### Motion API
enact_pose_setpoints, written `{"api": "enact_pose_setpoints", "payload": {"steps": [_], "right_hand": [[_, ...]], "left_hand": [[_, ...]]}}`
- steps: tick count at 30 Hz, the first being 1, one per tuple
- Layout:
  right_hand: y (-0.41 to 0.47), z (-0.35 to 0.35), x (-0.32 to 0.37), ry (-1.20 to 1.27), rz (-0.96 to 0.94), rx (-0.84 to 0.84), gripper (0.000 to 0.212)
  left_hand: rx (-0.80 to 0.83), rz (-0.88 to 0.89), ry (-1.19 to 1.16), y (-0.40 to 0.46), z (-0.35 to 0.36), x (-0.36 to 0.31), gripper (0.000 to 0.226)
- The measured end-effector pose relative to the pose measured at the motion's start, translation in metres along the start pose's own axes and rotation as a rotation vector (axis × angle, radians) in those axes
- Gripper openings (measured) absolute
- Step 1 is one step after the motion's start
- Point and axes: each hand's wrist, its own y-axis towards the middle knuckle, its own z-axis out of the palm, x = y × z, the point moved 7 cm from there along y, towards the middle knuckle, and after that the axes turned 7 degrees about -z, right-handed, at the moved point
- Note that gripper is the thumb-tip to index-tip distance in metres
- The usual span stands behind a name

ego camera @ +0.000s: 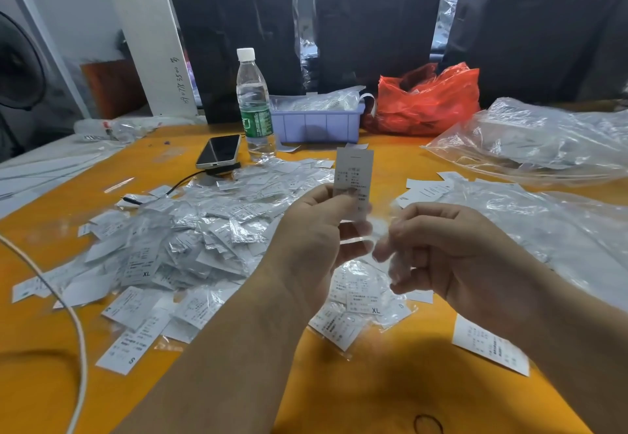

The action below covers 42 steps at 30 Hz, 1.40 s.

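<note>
While the left hand (314, 229) pinches a paper tag (354, 168) upright, the right hand (452, 253) grips a blurry clear bag (379, 229) just beside it, above the tag pile (190, 229).

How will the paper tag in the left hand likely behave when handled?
The paper tag seems fairly stiff: it stands upright above the left hand without drooping. Thin, so probably very light. It may snag on the clear sleeve in the right hand.

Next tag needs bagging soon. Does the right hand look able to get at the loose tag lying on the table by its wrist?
Likely yes: the loose tag lies bare on the table beside the right hand, with nothing over it, though its fingers now pinch a clear sleeve.
</note>
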Motion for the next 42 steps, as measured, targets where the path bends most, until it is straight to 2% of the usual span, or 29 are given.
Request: {"api": "enact_pose_setpoints", "payload": {"steps": [7,14,18,21,26,33,36,42], "right_hand": [[0.002,-0.009,-0.003,-0.055,0.001,-0.075,0.016],[0.003,-0.013,-0.007,-0.099,0.003,-0.135,0.028],[0.001,-0.009,-0.005,-0.131,-0.007,-0.128,0.026],[0.000,-0.008,-0.004,-0.146,-0.002,-0.121,0.028],[0.002,-0.006,-0.005,-0.160,0.002,-0.093,0.014],[0.003,-0.007,-0.008,-0.174,-0.015,-0.084,0.006],[0.004,-0.016,-0.006,-0.240,-0.039,-0.166,0.018],[0.005,-0.021,0.000,-0.034,-0.065,-0.231,0.016]], "left_hand": [[0.037,0.002,0.007,-0.002,0.003,-0.001,0.014],[-0.037,-0.041,0.018,-0.003,0.001,0.004,0.011],[-0.089,-0.031,0.011,-0.004,-0.002,0.001,0.011],[-0.053,-0.018,-0.020,-0.005,0.001,-0.002,0.012],[-0.022,0.024,-0.008,-0.006,0.003,-0.004,0.013],[-0.032,0.066,0.034,-0.006,0.002,-0.008,0.019],[-0.047,0.066,0.052,-0.006,0.001,-0.008,0.022],[-0.098,0.088,0.062,-0.005,-0.004,-0.009,0.008]]}}
